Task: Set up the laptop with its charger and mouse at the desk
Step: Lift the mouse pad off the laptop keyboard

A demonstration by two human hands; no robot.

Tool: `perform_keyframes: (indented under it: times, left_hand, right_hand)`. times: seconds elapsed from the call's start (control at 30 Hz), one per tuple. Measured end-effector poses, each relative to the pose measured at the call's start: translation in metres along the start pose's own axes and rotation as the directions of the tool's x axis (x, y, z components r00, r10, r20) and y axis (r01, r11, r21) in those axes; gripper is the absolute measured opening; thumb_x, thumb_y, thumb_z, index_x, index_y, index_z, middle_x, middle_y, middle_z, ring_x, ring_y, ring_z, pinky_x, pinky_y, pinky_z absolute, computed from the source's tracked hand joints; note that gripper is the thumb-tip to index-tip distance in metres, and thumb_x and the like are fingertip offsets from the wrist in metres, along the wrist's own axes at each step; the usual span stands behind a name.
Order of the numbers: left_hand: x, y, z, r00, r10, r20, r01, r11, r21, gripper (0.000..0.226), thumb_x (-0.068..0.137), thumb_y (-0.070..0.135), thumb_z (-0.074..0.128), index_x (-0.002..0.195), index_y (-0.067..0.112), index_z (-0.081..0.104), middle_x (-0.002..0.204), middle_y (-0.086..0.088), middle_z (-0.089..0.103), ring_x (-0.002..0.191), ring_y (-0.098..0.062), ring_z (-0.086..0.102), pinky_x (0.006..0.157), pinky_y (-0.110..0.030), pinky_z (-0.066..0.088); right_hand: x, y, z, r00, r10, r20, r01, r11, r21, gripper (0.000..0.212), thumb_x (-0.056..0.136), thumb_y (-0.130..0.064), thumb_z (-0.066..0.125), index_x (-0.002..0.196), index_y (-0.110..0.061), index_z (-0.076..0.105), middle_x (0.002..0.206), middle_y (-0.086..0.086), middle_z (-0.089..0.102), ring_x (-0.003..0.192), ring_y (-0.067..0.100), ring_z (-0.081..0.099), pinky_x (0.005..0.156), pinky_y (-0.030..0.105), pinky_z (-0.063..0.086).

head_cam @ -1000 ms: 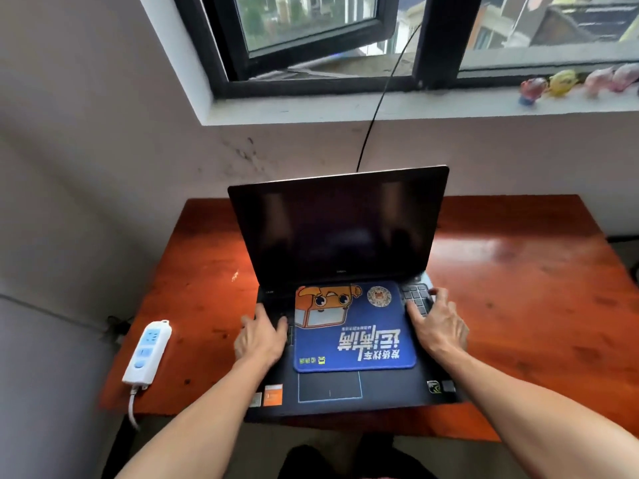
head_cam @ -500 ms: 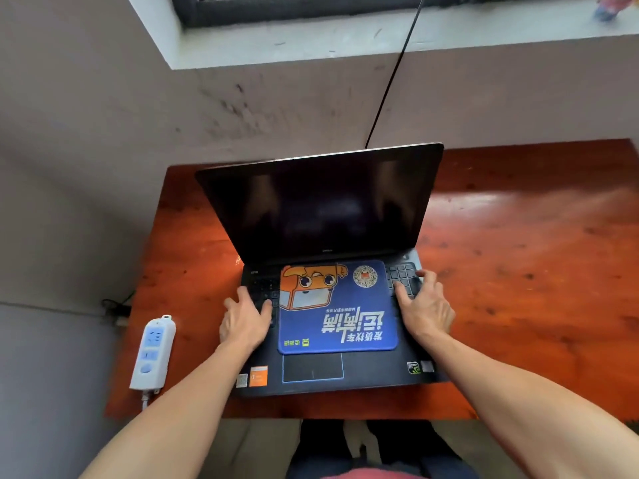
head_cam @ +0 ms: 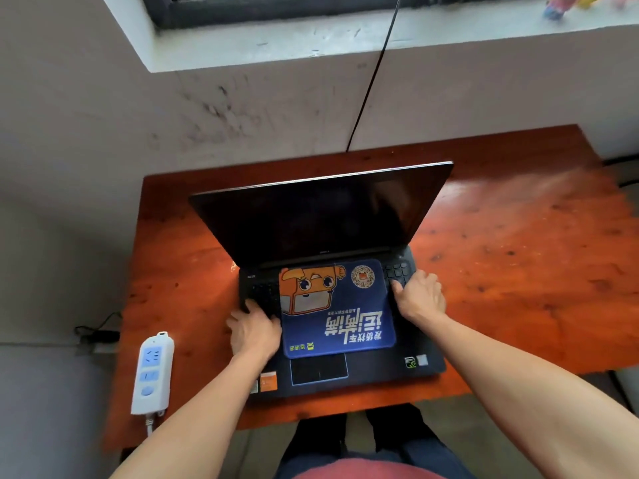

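Both hands lie flat and released on the laptop (head_cam: 345,305) deck, left hand (head_cam: 254,331) and right hand (head_cam: 420,297) flanking the blue mouse pad (head_cam: 337,309) draped over the keys; laptop sits mid-desk (head_cam: 518,271), toward the near edge. Rigid and probably heavyish, hinge fragile, so grip base sides, not the lid; pad looks limp and light, so pinch an edge.

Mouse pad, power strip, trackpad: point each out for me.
Mouse pad (head_cam: 345,316): head view, blue printed middle.
Power strip (head_cam: 152,373): head view, white top face.
Trackpad (head_cam: 318,369): head view, dark centre.
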State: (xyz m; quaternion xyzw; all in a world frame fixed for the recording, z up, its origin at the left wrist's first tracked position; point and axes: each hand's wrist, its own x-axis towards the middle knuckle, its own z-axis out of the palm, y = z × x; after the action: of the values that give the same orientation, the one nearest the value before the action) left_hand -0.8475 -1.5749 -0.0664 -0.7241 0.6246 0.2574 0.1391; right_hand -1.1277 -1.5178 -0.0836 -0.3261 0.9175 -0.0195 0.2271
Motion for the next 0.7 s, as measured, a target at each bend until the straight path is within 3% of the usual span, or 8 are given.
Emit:
perform_keyframes:
  times: [0.17, 0.27, 0.37, 0.43, 0.53, 0.63, 0.7]
  left_hand:
    - [-0.003, 0.001, -0.001, 0.998, 0.036, 0.057, -0.04, 0.996, 0.081, 0.074, 0.093, 0.036, 0.048, 0.149, 0.002, 0.011, 0.139, -0.032, 0.031, 0.126, -0.044, 0.036, 0.099, -0.046, 0.04]
    - [-0.008, -0.001, 0.001, 0.994, 0.052, 0.095, -0.068, 0.984, 0.166, 0.075, 0.093, 0.038, 0.046, 0.151, 0.008, 0.008, 0.147, -0.036, 0.018, 0.132, -0.045, 0.03, 0.103, -0.047, 0.038]
    - [-0.013, -0.004, 0.001, 0.987, 0.15, 0.061, -0.161, 0.954, 0.254, 0.066, 0.092, 0.039, 0.046, 0.148, 0.014, 0.023, 0.153, -0.028, 0.016, 0.135, -0.041, 0.029, 0.103, -0.046, 0.037]
    - [-0.016, -0.002, 0.001, 0.962, 0.272, -0.012, -0.259, 0.928, 0.267, 0.054, 0.091, 0.037, 0.046, 0.141, 0.017, 0.037, 0.154, -0.018, 0.021, 0.135, -0.035, 0.03, 0.103, -0.042, 0.037]
    - [-0.022, 0.01, 0.003, 0.945, 0.327, -0.019, -0.322, 0.938, 0.125, 0.048, 0.091, 0.034, 0.047, 0.135, 0.017, 0.044, 0.148, -0.014, 0.033, 0.13, -0.031, 0.037, 0.101, -0.041, 0.039]
    - [-0.03, 0.025, 0.01, 0.964, 0.265, 0.02, -0.262, 0.961, -0.094, 0.048, 0.09, 0.032, 0.051, 0.134, 0.014, 0.047, 0.138, -0.015, 0.044, 0.128, -0.031, 0.039, 0.099, -0.041, 0.04]
    - [-0.034, 0.034, 0.015, 0.974, 0.224, 0.02, -0.214, 0.951, -0.223, 0.049, 0.089, 0.032, 0.054, 0.135, 0.013, 0.046, 0.137, -0.016, 0.044, 0.128, -0.031, 0.038, 0.101, -0.04, 0.039]
  right_hand:
    - [-0.006, -0.004, -0.002, 0.999, -0.036, 0.021, 0.038, 0.992, -0.124, 0.059, 0.093, -0.044, 0.052, 0.128, 0.003, 0.042, 0.129, 0.021, 0.05, 0.121, 0.038, 0.044, 0.095, 0.042, 0.043]
    - [-0.015, -0.005, 0.001, 0.988, -0.097, 0.119, 0.116, 0.978, -0.172, 0.066, 0.094, -0.032, 0.05, 0.142, 0.006, 0.026, 0.139, 0.026, 0.04, 0.126, 0.041, 0.041, 0.098, 0.044, 0.042]
    - [-0.029, 0.0, 0.003, 0.968, -0.11, 0.226, 0.16, 0.963, -0.216, 0.071, 0.093, -0.027, 0.048, 0.15, -0.004, 0.013, 0.152, 0.03, 0.015, 0.137, 0.043, 0.026, 0.104, 0.048, 0.037]
    - [-0.037, 0.006, 0.002, 0.966, -0.178, 0.187, 0.216, 0.953, -0.211, 0.063, 0.093, -0.031, 0.048, 0.148, -0.012, 0.024, 0.156, 0.023, 0.014, 0.141, 0.038, 0.021, 0.105, 0.048, 0.035]
    - [-0.047, 0.011, 0.004, 0.947, -0.319, 0.044, 0.322, 0.936, -0.145, 0.049, 0.091, -0.034, 0.05, 0.137, -0.018, 0.043, 0.146, 0.012, 0.037, 0.131, 0.032, 0.037, 0.096, 0.043, 0.042]
    - [-0.059, 0.003, 0.009, 0.966, -0.247, 0.074, 0.245, 0.969, 0.039, 0.05, 0.089, -0.039, 0.055, 0.133, -0.018, 0.045, 0.13, 0.011, 0.049, 0.118, 0.032, 0.049, 0.089, 0.041, 0.046]
    - [-0.062, -0.004, 0.015, 0.976, -0.19, 0.105, 0.175, 0.975, 0.134, 0.054, 0.086, -0.04, 0.059, 0.134, -0.018, 0.044, 0.129, 0.012, 0.05, 0.115, 0.035, 0.053, 0.089, 0.042, 0.045]
